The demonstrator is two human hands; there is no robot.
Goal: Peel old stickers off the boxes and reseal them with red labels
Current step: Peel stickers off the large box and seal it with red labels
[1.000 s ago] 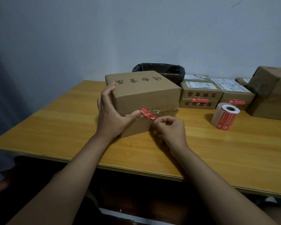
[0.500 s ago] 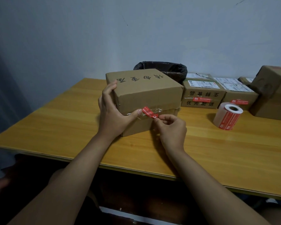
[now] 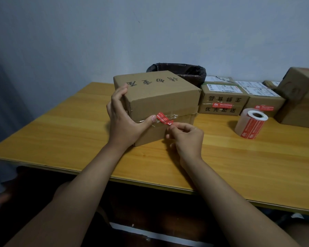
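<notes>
Smooth yellow wood-grain table [image 3: 239, 157] carried the square brown cardboard box [image 3: 161, 97], near its middle, creased clear tape along the front seam. Left hand [image 3: 125, 122] gripped the box's left corner, thumb pressing one end of the narrow red paper sticker [image 3: 163, 118]. Right hand [image 3: 187, 138] pinched the sticker's other end.

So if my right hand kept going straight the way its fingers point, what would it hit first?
Probably the front face of the cardboard box: the right hand pinches the red sticker's loose end right against it, fingers aimed up and left. Depth is hard to judge.
</notes>
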